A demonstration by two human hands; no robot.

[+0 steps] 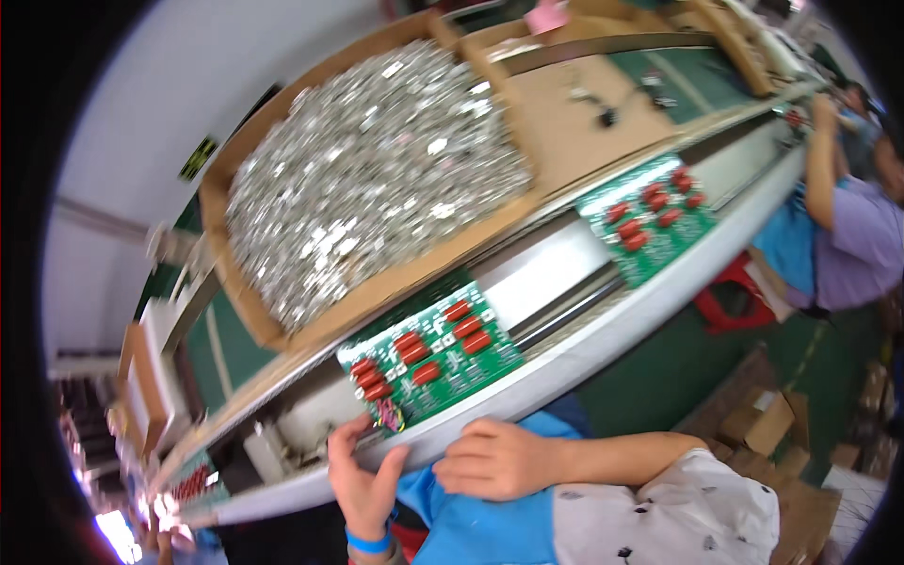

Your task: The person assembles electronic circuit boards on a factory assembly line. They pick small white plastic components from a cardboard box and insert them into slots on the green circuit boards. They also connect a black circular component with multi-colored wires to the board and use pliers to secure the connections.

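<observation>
A green circuit board (452, 377) with several red capacitors lies on the rails of the line in front of me. A small bundle of coloured wires (388, 414) sits at its near left corner. Beside that corner is my left hand (363, 480), thumb and forefinger spread, a blue band at the wrist. Whether a fingertip touches the board I cannot tell. My right hand (499, 461) rests against the near white rail (556, 381), its fingers curled together and nothing visible in them.
Behind the line stands a cardboard box (254, 306) heaped with small silvery parts. Another circuit board (650, 221) is farther right on the rails, and a third (196, 482) at far left. A person in a purple top (862, 226) works at the right. Cartons (767, 424) lie on the floor.
</observation>
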